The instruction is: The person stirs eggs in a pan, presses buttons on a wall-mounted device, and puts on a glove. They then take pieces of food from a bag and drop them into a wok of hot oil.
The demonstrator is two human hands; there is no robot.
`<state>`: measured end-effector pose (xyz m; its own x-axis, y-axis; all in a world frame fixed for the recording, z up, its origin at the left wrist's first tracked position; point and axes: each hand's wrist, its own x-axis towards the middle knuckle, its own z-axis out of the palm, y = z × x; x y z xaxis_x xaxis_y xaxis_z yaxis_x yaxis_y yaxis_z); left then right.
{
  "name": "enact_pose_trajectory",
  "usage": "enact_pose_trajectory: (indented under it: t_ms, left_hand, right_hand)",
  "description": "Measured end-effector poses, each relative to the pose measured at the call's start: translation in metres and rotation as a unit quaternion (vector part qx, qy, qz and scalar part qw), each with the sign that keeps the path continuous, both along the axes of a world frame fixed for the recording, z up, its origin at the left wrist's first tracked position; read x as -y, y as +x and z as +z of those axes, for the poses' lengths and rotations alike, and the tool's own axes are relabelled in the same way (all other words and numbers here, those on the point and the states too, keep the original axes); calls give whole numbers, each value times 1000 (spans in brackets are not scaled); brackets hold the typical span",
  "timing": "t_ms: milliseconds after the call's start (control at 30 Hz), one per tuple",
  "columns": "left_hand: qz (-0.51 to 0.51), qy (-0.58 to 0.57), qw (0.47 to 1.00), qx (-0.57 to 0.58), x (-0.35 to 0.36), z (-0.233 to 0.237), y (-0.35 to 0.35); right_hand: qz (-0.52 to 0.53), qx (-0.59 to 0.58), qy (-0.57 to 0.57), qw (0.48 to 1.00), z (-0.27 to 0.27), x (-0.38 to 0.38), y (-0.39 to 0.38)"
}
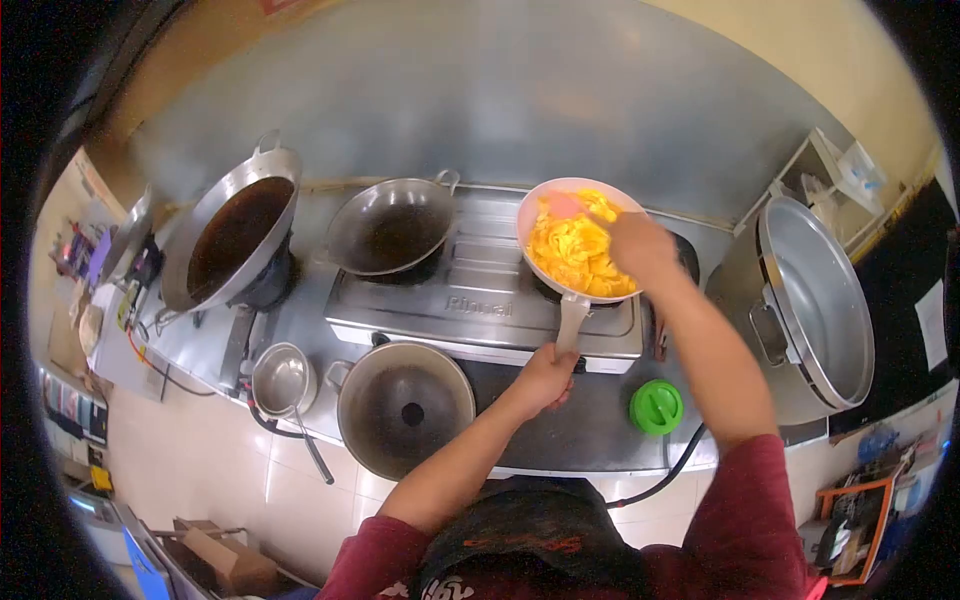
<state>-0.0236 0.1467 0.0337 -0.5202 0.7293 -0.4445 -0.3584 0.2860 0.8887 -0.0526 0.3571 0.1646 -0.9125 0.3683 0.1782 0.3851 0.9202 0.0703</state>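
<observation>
My left hand (547,378) is wrapped round the pale handle of a frying pan (523,232) with a light pinkish rim. The pan sits on the right burner of the gas stove (480,306). Yellow scrambled eggs (570,248) fill much of it in soft folds. Over the pan's right side, my right hand (642,250) is closed and slightly blurred. From it a pink spatula (566,206) reaches into the eggs; the hand and the blur hide most of its handle.
A dark-bottomed wok (395,228) occupies the left burner. Farther left stands a large wok of dark liquid (238,235). In front are a deep pan (405,410), a small pot with a ladle (283,378) and a green-lidded container (656,407). A tall stockpot (810,300) stands right.
</observation>
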Motion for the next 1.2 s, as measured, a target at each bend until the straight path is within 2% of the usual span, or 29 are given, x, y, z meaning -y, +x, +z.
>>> enact_pose_trajectory:
  t_ms: [67,133,167,233,333,433,500,633,700,800,933,1000,1067,1133,1200]
  left_hand:
    - [9,-8,1000,-4,6,4,-3]
    - [12,-16,1000,-11,7,15,-1]
    - [5,-12,1000,-4,6,10,-3]
    - [-11,-3,1000,7,3,-1,-6]
    - [-13,-21,1000,-19,3,0,-5]
    - [3,-32,999,-11,4,9,-4]
    - [-7,-29,1000,-3,5,12,-6]
    - [-24,-13,999,-46,0,-14,-7]
    - [-26,-14,999,-43,0,-13,-7]
    - [-39,-18,998,-35,-1,-11,-7]
    - [-28,-20,999,-39,2,2,-9]
    - [-10,-4,1000,-23,3,0,-6]
    - [8,9,1000,-7,4,-4,-6]
    - [5,21,1000,1,3,-10,-7]
    - [2,20,1000,17,1,-16,-8]
  right_hand:
    - [-84,42,-32,995,43,-10,10]
    - [-33,73,73,994,78,-14,33]
    - [-55,81,71,993,75,-21,34]
    - [-100,95,66,988,63,-37,30]
    - [-150,50,29,987,8,-54,11]
    - [-140,73,26,987,-30,-77,-10]
    - [-86,34,55,994,-63,-116,-22]
    - [-24,1,117,993,-72,-139,-46]
    - [4,24,85,996,-52,-131,-64]
    - [126,26,162,978,-21,-123,-59]
    - [168,110,265,943,36,-94,-33]
    - [184,132,335,914,57,-65,4]
    - [166,207,315,912,53,-45,35]
    - [144,238,293,915,27,-28,68]
    - [153,266,271,912,27,8,92]
